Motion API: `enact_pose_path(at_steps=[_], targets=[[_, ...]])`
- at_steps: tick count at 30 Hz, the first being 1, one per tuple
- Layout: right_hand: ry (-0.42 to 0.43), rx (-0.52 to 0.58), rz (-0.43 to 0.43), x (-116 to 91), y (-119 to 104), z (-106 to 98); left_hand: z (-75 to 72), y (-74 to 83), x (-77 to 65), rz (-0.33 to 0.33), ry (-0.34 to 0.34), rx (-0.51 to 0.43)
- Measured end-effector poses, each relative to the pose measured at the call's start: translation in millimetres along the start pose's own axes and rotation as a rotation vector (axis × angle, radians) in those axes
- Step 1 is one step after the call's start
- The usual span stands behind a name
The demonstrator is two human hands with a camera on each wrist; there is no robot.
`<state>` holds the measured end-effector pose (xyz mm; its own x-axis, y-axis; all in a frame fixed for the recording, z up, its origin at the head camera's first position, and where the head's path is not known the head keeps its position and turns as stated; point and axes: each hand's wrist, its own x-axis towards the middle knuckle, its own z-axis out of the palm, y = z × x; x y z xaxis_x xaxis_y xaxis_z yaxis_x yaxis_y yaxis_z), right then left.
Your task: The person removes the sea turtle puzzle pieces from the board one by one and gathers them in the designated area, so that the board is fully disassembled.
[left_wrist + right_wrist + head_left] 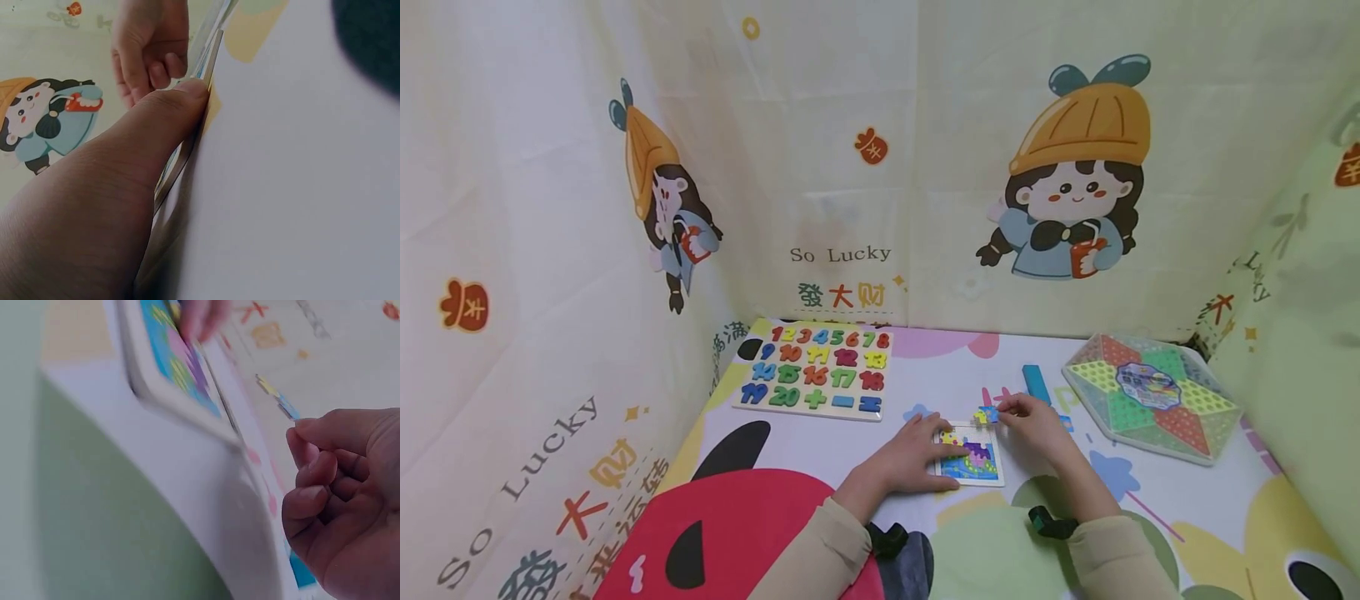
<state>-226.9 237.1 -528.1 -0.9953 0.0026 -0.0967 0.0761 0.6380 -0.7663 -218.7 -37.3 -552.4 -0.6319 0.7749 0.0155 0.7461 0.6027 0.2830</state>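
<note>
A small jigsaw puzzle board [973,482] with a pale frame and a blue, purple and yellow picture lies on the table. My left hand [904,454] rests on its left side, fingers spread over the picture. In the left wrist view the left thumb [178,103] lies along the board's near edge. To the right, my right hand [1033,423] pinches a yellow-and-blue jigsaw piece [985,415] by its right end, at the board's far edge. The right wrist view shows that piece [278,398] edge-on between thumb and forefinger, the other fingers curled.
A number board [805,411] with colourful numerals lies at the back left. At the back right sits a clear hexagonal box [1206,450] of coloured triangles. A blue bar [1036,383] lies just beyond the right hand. Printed cloth walls [940,167] enclose the table.
</note>
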Motion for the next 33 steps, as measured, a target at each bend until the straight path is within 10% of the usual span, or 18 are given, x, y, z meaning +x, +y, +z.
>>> enact_pose_path(at_steps=[33], targets=[[-0.026,-0.118,0.130,-1,31,-37,3.9,-1.8,-12.0,-0.068,-0.029,-0.046]])
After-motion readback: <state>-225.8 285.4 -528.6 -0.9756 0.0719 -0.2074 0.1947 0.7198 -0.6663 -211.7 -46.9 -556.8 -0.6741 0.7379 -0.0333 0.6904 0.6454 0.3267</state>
